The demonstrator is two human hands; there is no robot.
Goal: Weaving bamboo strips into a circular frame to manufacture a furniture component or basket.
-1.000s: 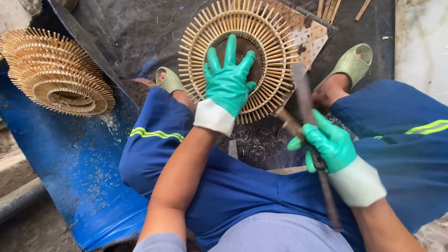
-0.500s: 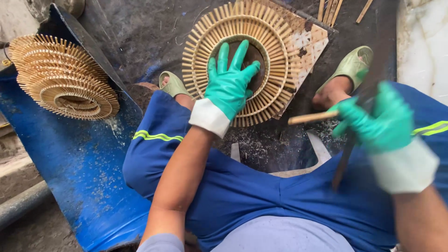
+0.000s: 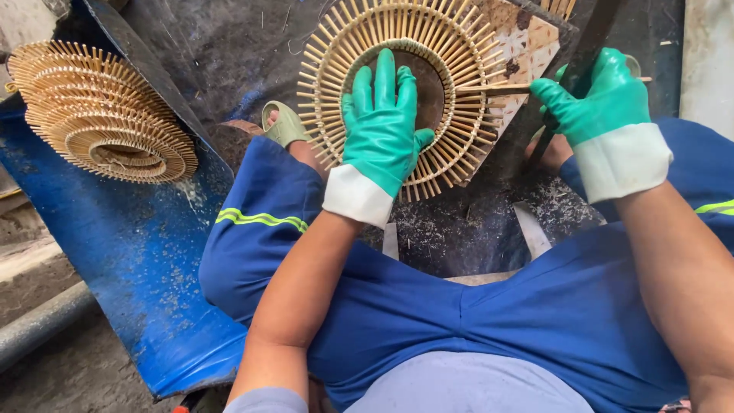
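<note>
A round bamboo frame [image 3: 466,53] with radiating slats lies flat on a wooden board [image 3: 535,38]. My left hand [image 3: 382,126], in a green glove, presses flat on its centre with fingers spread. My right hand [image 3: 600,99], also gloved green, grips a dark long-bladed knife [image 3: 589,42] together with a thin bamboo stick [image 3: 497,86]. The stick points left, its tip among the frame's slats. The knife rises toward the upper right, and part of its handle is hidden in the glove.
A stack of finished bamboo frames [image 3: 99,115] rests on a blue tarp [image 3: 145,260] at the left. My legs in blue trousers [image 3: 489,321] spread around the board, feet in green sandals [image 3: 284,124]. The ground is dark and littered with shavings.
My right hand has risen from beside my knee to the frame's right edge, carrying the knife and stick. The stick now reaches into the slats. My left hand stays on the frame.
</note>
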